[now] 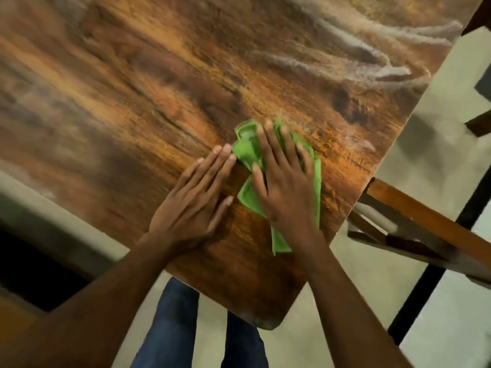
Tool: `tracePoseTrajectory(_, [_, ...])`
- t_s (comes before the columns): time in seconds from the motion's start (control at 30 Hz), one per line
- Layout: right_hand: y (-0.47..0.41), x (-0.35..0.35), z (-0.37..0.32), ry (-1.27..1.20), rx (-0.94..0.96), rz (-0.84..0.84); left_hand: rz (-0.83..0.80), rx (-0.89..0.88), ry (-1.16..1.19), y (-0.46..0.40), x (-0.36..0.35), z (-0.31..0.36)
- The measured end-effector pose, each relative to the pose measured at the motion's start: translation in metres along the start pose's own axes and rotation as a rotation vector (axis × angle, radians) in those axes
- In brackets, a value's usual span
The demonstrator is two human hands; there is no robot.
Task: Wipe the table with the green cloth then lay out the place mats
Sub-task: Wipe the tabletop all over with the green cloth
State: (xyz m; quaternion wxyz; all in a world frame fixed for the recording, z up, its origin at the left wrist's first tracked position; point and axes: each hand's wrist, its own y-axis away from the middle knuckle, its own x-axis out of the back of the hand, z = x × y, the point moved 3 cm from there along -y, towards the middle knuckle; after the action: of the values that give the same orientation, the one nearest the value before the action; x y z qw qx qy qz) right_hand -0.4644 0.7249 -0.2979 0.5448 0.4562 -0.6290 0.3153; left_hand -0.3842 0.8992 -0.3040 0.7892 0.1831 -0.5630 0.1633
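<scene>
A crumpled green cloth [247, 152] lies on the wooden table [164, 83], close to its near right corner. My right hand [285, 181] presses flat on the cloth with its fingers straight and spread, covering most of it. My left hand [196, 200] rests flat on the bare wood just left of the cloth, its fingertips next to the cloth's edge. Pale streaks mark the table top at the far right. No place mats are in view.
A wooden chair [414, 221] stands to the right of the table, close to its edge. The table's rounded near corner [268, 325] is above my legs. A dark piece of furniture [34, 266] sits low on the left. Pale floor surrounds the table.
</scene>
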Motion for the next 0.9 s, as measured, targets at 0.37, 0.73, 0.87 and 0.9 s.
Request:
tracePoseTrajectory(0.37, [0.011, 0.010, 0.026, 0.010, 0.304, -0.127, 0.046, 0.053, -0.038, 0.003, 0.001, -0.002])
tracePoseTrajectory(0.73, [0.022, 0.007, 0.036, 0.093, 0.554, -0.168, 0.054, 0.082, -0.037, 0.003, -0.001, -0.005])
tracePoseTrajectory(0.87, [-0.047, 0.012, 0.022, 0.043, 0.528, -0.102, 0.085, 0.165, -0.072, 0.006, -0.003, -0.007])
tracePoseTrajectory(0.9, [-0.063, 0.012, 0.015, 0.020, 0.511, -0.096, 0.083, 0.183, -0.078, 0.006, -0.003, -0.009])
